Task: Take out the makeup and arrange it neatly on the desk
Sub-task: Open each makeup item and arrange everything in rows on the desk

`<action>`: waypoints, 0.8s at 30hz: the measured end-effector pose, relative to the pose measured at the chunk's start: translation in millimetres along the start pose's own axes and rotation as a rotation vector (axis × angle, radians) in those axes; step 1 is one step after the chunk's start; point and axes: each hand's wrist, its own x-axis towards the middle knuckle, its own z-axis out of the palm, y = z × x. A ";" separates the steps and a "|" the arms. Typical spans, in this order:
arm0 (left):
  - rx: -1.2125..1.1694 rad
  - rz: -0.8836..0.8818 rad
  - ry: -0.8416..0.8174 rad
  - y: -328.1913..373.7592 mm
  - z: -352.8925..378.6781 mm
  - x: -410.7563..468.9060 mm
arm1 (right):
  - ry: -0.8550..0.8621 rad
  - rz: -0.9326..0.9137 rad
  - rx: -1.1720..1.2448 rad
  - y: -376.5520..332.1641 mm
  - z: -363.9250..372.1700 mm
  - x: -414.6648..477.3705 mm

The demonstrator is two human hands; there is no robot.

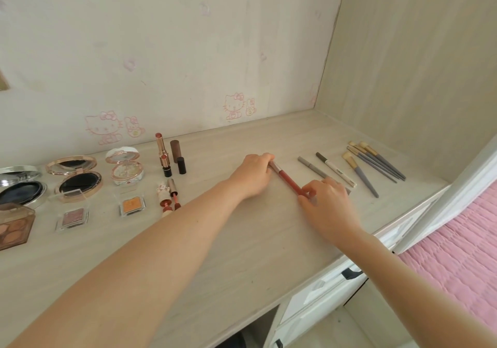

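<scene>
1. As both hands hold it, the red lip pencil (287, 178) sits low over the desk (255, 242), right of centre on the top. I cannot tell whether it rests on the surface or is just off it.
2. Its long axis is diagonal, from far-left to near-right. The silver end points far-left and the red end points near-right.
3. The left hand (252, 172) has its fingers curled round the silver far end and grips it.
4. The right hand (326, 202) pinches the red near end between thumb and fingertips.
5. Just right of the pencil lie a grey pencil (312, 168) and then a white-and-brown pencil (337, 171). Both run on roughly the same diagonal. The right hand covers the grey pencil's near end.
6. Further right, a single grey-handled brush (361, 176) lies beside a cluster of brushes (376, 163). Their bristles point far-left and their handles near-right.
7. Left of the hands, an open lipstick (163, 152), a brown tube (174, 150) and a black cap (181, 165) stand upright. Two lip glosses (169, 197) lie nearer.
8. On the far left are three open compacts (76, 178), two single eyeshadow pans (131, 203) and a brown palette (13, 226) at the frame edge.
9. Pink bedding (462, 253) lies beyond the desk's right edge.
</scene>
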 end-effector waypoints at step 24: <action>-1.243 -0.196 0.358 -5.5 -80.3 -116.8 | -0.024 -0.137 0.355 -70.3 -22.3 -48.8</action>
